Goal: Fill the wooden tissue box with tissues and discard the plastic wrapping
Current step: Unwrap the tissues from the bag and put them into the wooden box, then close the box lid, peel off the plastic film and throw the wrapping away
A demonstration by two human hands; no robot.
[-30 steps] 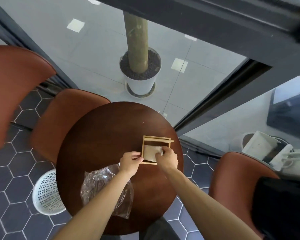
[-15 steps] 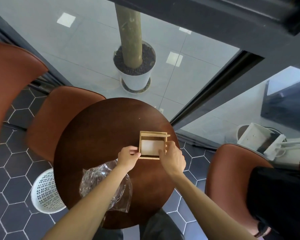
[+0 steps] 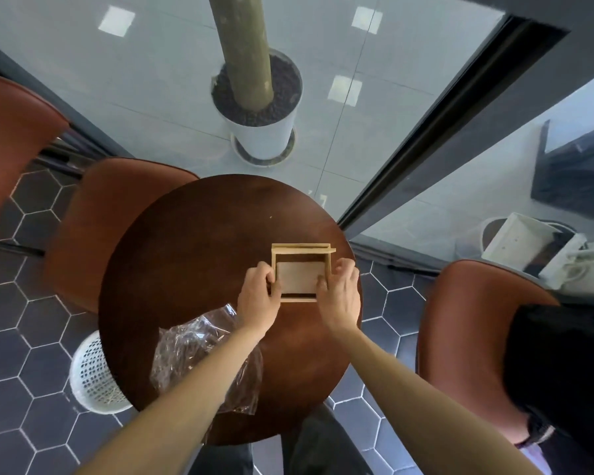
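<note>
An open wooden tissue box (image 3: 301, 250) sits on the round dark wooden table (image 3: 192, 241), right of centre. A stack of brownish tissues (image 3: 297, 277) lies inside it. My left hand (image 3: 258, 298) grips the box's left wall, thumb inside the rim. My right hand (image 3: 340, 293) holds the right wall, with its thumb pressing on the tissues. The box's lid seems to lie slid back along the far edge. Crumpled clear plastic wrapping (image 3: 189, 351) rests on the table's near left, partly under my left forearm.
A white perforated waste basket (image 3: 90, 378) stands on the floor under the table's left edge. Brown chairs (image 3: 110, 214) surround the table; one at right (image 3: 460, 313) carries something black. A potted trunk (image 3: 258, 108) stands beyond the glass.
My right hand moved from on top of the tissues to the box's right wall. My left hand shifted up onto the left wall. The tissues now lie flat inside.
</note>
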